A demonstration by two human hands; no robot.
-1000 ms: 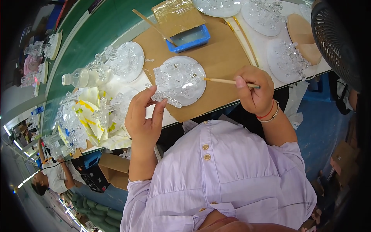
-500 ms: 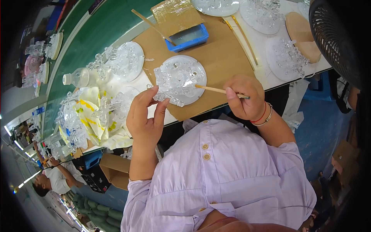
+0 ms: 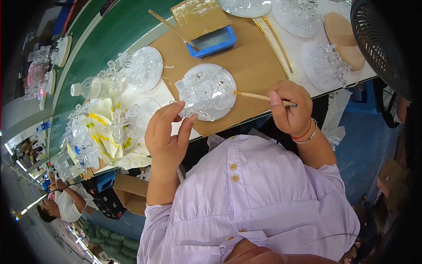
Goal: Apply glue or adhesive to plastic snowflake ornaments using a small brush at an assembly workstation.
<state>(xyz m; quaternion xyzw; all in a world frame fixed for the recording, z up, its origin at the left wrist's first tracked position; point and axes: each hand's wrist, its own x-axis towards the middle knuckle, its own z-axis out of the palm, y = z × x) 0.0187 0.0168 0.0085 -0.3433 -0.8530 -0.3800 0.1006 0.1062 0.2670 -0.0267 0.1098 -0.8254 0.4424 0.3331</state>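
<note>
A round white disc carrying clear plastic pieces lies on a brown cardboard sheet in front of me. At the disc's lower left edge, my left hand pinches a clear plastic piece between thumb and forefinger. The piece rests against the other clear parts, so its outline is hard to separate. My right hand, right of the disc, is closed round a thin wooden stick. Its pointed orange-brown tip is at the disc's right rim; whether it touches is unclear.
Beyond the disc stands a blue tray with a cardboard cover and a leaning stick. More discs with clear pieces lie at both sides. A clear bottle, yellow-patterned cloth and black fan border the work area.
My right hand has drawn the stick right, its tip moving from over the disc to the rim. My left hand and the disc have shifted slightly right, the pinched piece now closer against the disc.
</note>
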